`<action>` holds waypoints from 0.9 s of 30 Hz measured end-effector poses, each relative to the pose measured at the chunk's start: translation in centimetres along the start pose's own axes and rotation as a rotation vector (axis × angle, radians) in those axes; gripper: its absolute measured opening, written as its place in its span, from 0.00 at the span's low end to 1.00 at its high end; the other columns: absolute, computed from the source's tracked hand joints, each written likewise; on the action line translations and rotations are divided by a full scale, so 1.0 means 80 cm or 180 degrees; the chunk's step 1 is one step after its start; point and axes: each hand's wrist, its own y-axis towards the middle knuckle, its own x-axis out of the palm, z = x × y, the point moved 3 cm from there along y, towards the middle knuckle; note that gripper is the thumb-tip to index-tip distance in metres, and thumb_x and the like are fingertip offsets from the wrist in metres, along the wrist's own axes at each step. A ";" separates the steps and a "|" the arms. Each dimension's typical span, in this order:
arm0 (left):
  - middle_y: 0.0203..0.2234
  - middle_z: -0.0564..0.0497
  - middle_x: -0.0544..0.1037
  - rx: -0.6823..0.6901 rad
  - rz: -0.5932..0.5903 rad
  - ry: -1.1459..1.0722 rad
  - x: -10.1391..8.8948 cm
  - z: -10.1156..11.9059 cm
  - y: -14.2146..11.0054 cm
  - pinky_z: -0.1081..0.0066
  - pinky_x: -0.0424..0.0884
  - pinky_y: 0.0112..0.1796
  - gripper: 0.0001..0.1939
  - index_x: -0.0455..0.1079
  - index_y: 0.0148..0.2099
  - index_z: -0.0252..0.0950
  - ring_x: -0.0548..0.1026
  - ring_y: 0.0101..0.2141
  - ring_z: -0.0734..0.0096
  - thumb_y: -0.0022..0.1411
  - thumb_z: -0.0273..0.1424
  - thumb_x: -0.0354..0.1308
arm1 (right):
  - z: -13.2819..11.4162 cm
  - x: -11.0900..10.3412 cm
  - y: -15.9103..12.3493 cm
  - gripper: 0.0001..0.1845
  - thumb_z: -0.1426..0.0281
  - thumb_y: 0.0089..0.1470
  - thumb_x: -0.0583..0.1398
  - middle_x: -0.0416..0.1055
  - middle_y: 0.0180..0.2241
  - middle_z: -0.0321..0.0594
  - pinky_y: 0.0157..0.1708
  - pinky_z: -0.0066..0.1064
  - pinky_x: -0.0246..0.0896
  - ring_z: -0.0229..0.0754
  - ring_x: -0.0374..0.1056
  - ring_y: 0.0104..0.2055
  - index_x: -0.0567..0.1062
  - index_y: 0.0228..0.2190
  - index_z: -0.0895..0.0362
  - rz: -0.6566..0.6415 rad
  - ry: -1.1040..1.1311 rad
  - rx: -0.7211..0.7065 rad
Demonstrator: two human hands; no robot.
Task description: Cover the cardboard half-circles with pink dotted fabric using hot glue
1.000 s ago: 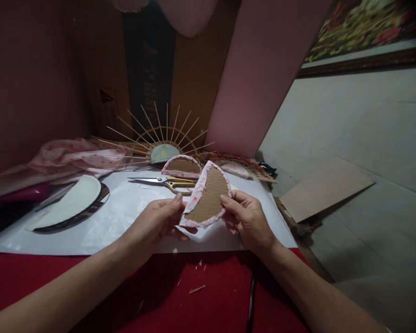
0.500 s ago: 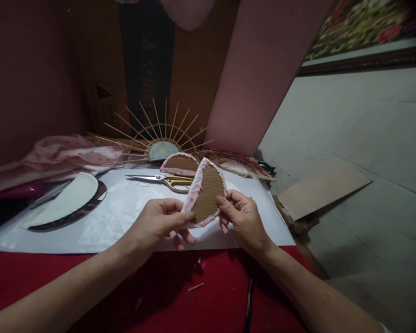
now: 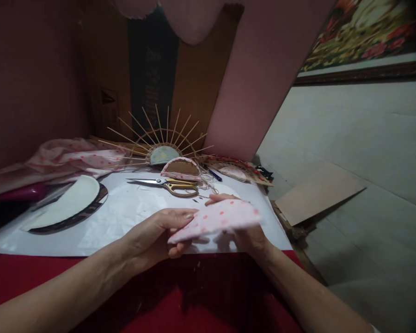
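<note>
A half-round cardboard piece covered in pink fabric with red dots (image 3: 222, 216) is held above the white sheet, its dotted side facing me. My left hand (image 3: 166, 229) is closed on its left end, thumb on top and fingers underneath. Behind the piece is my right hand (image 3: 251, 238), partly hidden by it; the fingers that show above the edge are stretched out. Just beyond lie gold-handled scissors (image 3: 180, 187) and a second half-round piece (image 3: 180, 169) with its bare cardboard showing inside a dotted rim.
A woven half-circle with thin radiating sticks (image 3: 164, 155) stands at the back, near a blue pen (image 3: 213, 174). Crumpled dotted fabric (image 3: 76, 159) and a white half-moon piece (image 3: 69, 201) lie left. A board (image 3: 319, 192) sits past the right edge.
The held piece has turned over from its cardboard side to its dotted side and tilted flatter. My right hand has shifted from pinching its edge to behind it.
</note>
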 end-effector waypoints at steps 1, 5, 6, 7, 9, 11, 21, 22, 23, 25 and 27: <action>0.16 0.53 0.71 0.0068 0.0175 0.0012 -0.003 0.002 0.000 0.82 0.57 0.13 0.07 0.75 0.37 0.29 0.62 0.12 0.83 0.55 0.27 0.61 | 0.000 -0.001 0.001 0.22 0.62 0.34 0.72 0.78 0.31 0.39 0.23 0.27 0.64 0.37 0.68 0.25 0.81 0.35 0.54 0.0074 0.0012 0.0117; 0.19 0.54 0.72 0.0493 0.0968 0.0314 -0.015 0.013 -0.001 0.80 0.62 0.18 0.10 0.74 0.40 0.33 0.66 0.17 0.79 0.52 0.27 0.63 | 0.003 -0.008 0.006 0.21 0.54 0.45 0.66 0.76 0.29 0.40 0.23 0.26 0.65 0.38 0.69 0.27 0.80 0.36 0.57 0.0471 0.0251 0.0354; 0.18 0.55 0.71 0.0716 0.1123 0.0428 -0.018 0.017 -0.002 0.80 0.62 0.18 0.09 0.74 0.38 0.32 0.65 0.17 0.80 0.52 0.27 0.64 | 0.003 -0.008 0.006 0.24 0.50 0.49 0.62 0.75 0.27 0.40 0.21 0.25 0.63 0.36 0.67 0.25 0.79 0.35 0.58 0.0433 0.0299 0.0354; 0.17 0.56 0.69 0.0935 0.1256 0.0533 -0.020 0.020 -0.003 0.81 0.60 0.18 0.08 0.74 0.36 0.32 0.64 0.17 0.81 0.51 0.27 0.65 | 0.003 -0.006 0.006 0.27 0.47 0.50 0.59 0.73 0.25 0.40 0.18 0.24 0.61 0.36 0.66 0.23 0.79 0.35 0.59 0.0328 0.0318 0.0344; 0.15 0.58 0.67 0.1232 0.1422 0.0700 -0.021 0.025 -0.005 0.81 0.56 0.17 0.08 0.73 0.33 0.31 0.60 0.16 0.83 0.50 0.29 0.66 | 0.002 -0.002 0.002 0.28 0.46 0.50 0.58 0.68 0.21 0.37 0.12 0.22 0.56 0.34 0.62 0.19 0.77 0.32 0.60 0.0085 0.0262 0.0292; 0.17 0.57 0.69 0.1283 0.1440 0.0732 -0.019 0.025 -0.005 0.81 0.56 0.18 0.10 0.72 0.34 0.32 0.60 0.17 0.82 0.49 0.30 0.67 | 0.001 0.002 -0.003 0.23 0.51 0.50 0.62 0.66 0.19 0.34 0.10 0.20 0.53 0.31 0.59 0.17 0.75 0.28 0.60 -0.0035 0.0105 0.0311; 0.24 0.46 0.77 0.0520 0.0632 0.0595 -0.008 0.013 0.001 0.76 0.68 0.20 0.15 0.69 0.35 0.31 0.71 0.20 0.74 0.62 0.40 0.54 | -0.006 0.001 -0.005 0.14 0.63 0.48 0.65 0.63 0.18 0.30 0.09 0.18 0.51 0.28 0.54 0.14 0.70 0.24 0.59 0.0297 0.0215 0.0331; 0.24 0.45 0.77 0.0510 0.0593 0.0605 -0.010 0.012 0.002 0.77 0.67 0.20 0.13 0.69 0.35 0.30 0.70 0.19 0.75 0.62 0.37 0.54 | -0.006 0.000 -0.005 0.13 0.63 0.48 0.65 0.63 0.18 0.30 0.09 0.18 0.51 0.28 0.54 0.14 0.70 0.24 0.60 0.0290 0.0266 0.0346; 0.24 0.44 0.78 0.0530 0.0571 0.0604 -0.010 0.012 0.002 0.78 0.66 0.19 0.11 0.68 0.35 0.30 0.70 0.18 0.77 0.62 0.35 0.55 | -0.006 0.000 -0.005 0.13 0.64 0.48 0.65 0.63 0.17 0.30 0.09 0.18 0.51 0.28 0.54 0.14 0.70 0.24 0.60 0.0288 0.0317 0.0374; 0.24 0.45 0.78 0.0569 0.0566 0.0621 -0.011 0.013 0.002 0.78 0.66 0.19 0.09 0.68 0.35 0.30 0.69 0.17 0.77 0.62 0.32 0.55 | -0.005 0.000 -0.005 0.12 0.65 0.48 0.65 0.63 0.17 0.30 0.09 0.17 0.50 0.27 0.54 0.14 0.70 0.25 0.60 0.0305 0.0416 0.0439; 0.21 0.46 0.77 0.0601 0.0617 0.0709 -0.009 0.015 0.002 0.77 0.66 0.19 0.12 0.68 0.33 0.31 0.69 0.17 0.76 0.63 0.36 0.54 | -0.004 -0.001 -0.004 0.12 0.65 0.47 0.66 0.63 0.17 0.29 0.09 0.17 0.50 0.27 0.53 0.14 0.71 0.25 0.60 0.0337 0.0508 0.0511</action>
